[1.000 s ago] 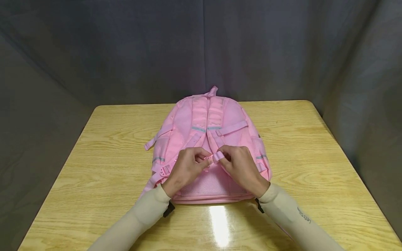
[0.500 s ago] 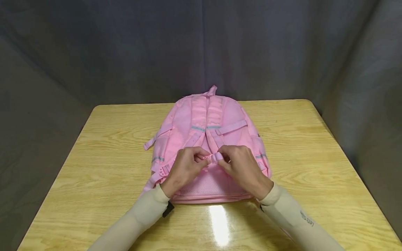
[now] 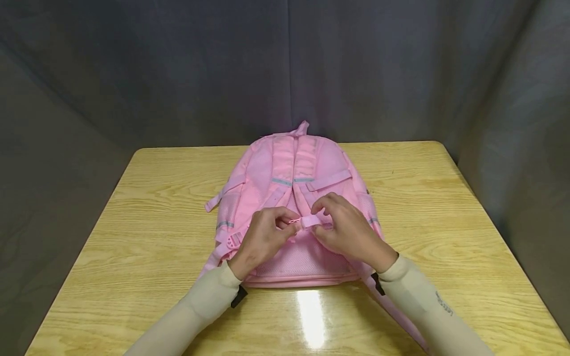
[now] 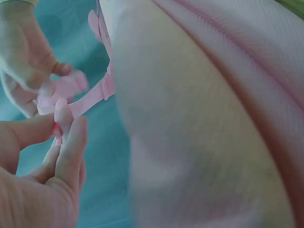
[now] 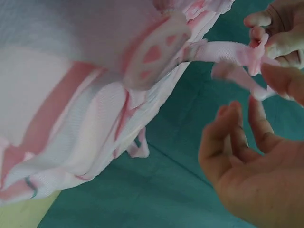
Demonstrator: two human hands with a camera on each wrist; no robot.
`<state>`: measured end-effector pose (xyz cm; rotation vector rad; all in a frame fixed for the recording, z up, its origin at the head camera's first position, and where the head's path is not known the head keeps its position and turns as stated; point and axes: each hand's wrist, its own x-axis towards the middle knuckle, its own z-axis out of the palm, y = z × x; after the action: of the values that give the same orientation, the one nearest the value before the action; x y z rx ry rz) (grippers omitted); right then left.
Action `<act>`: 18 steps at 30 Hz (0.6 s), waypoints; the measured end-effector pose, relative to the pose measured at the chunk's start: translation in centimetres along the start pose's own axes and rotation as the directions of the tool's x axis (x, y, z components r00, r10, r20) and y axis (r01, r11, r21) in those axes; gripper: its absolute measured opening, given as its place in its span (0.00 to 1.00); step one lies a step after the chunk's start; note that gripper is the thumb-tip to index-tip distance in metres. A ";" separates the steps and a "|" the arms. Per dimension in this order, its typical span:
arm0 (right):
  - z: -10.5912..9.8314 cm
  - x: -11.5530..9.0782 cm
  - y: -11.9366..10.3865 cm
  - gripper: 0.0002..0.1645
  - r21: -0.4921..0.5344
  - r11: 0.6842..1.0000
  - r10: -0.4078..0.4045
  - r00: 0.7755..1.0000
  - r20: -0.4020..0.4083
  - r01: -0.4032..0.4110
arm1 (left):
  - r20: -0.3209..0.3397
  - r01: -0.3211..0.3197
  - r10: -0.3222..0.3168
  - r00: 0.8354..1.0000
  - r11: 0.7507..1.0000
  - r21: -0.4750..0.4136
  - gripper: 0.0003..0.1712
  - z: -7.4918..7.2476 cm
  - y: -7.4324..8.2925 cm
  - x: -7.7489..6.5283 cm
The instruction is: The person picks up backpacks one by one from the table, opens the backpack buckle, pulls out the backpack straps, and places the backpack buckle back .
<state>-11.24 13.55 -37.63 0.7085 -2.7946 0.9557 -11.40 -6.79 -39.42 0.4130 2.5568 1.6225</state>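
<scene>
A pink backpack [image 3: 289, 254] lies on the table with its shoulder straps upward. My left hand [image 3: 266, 237] pinches a small pink plastic buckle [image 4: 58, 130] between thumb and fingers, over the lower part of the bag. Pink webbing [image 5: 223, 51] runs from the bag to that buckle. Its loose end [image 5: 237, 78] is blurred, close to the fingers of my right hand [image 3: 345, 227]. Those fingers are parted, and in the right wrist view the fingertips stand clear of the webbing; whether the thumb touches it is unclear.
Another pink strap adjuster [image 3: 234, 241] lies at the bag's lower left. A pink strap [image 3: 398, 316] trails off the front right, beneath the right forearm. The wooden table [image 3: 151, 207] is backed by a dark curtain [image 3: 213, 74].
The right hand's fingers have come apart from the webbing, and that hand has shifted slightly right with its index finger raised. The left hand holds the buckle in the same place.
</scene>
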 end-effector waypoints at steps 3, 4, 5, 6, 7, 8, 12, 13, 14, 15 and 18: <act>-0.1 0.0 0.8 0.22 0.068 0.998 0.007 0.997 0.077 -0.013 | -0.001 0.001 -0.001 1.000 1.000 -0.004 0.06 -0.1 0.1 -0.1; -0.1 0.0 1.1 0.23 0.090 0.996 0.001 0.995 0.099 -0.010 | -0.001 0.001 -0.001 1.000 1.000 -0.005 0.06 -0.1 0.1 -0.1; 0.0 0.0 1.3 0.24 0.112 0.994 -0.003 0.993 0.117 -0.010 | -0.001 0.002 -0.002 1.000 1.000 -0.010 0.06 -0.1 0.1 -0.1; 0.1 0.1 1.6 0.25 0.139 0.990 -0.008 0.991 0.133 -0.011 | 0.000 0.001 -0.001 1.000 1.000 -0.011 0.07 -0.1 0.1 -0.1; 0.1 0.2 1.8 0.27 0.164 0.986 -0.007 0.989 0.148 -0.017 | 0.001 -0.003 0.003 1.000 1.000 -0.013 0.07 -0.1 0.2 -0.1; 0.2 0.2 2.0 0.27 0.186 0.982 -0.006 0.988 0.154 -0.023 | 0.006 -0.005 0.005 1.000 1.000 -0.020 0.07 -0.1 0.2 -0.1; 0.4 0.7 2.5 0.30 0.299 0.952 0.008 0.983 0.186 -0.064 | 0.020 -0.026 0.027 0.999 0.998 -0.049 0.07 -0.3 0.4 -0.2; 0.4 0.7 2.5 0.30 0.336 0.938 0.014 0.978 0.207 -0.084 | 0.023 -0.033 0.034 0.999 0.998 -0.057 0.07 -0.4 0.5 -0.2; 0.5 0.8 2.6 0.30 0.372 0.923 0.011 0.974 0.225 -0.097 | 0.023 -0.039 0.041 0.999 0.997 -0.061 0.07 -0.4 0.5 -0.2; 0.4 0.8 2.6 0.29 0.404 0.908 0.014 0.969 0.247 -0.116 | 0.025 -0.046 0.048 0.999 0.997 -0.066 0.07 -0.5 0.6 -0.2; 0.4 0.9 2.7 0.27 0.464 0.865 0.042 0.950 0.310 -0.190 | 0.026 -0.055 0.057 0.998 0.995 -0.079 0.07 -0.7 0.7 -0.2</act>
<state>-13.28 14.82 -39.18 0.7938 -2.8811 1.7607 -11.26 -7.13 -38.47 0.5015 2.4731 1.7158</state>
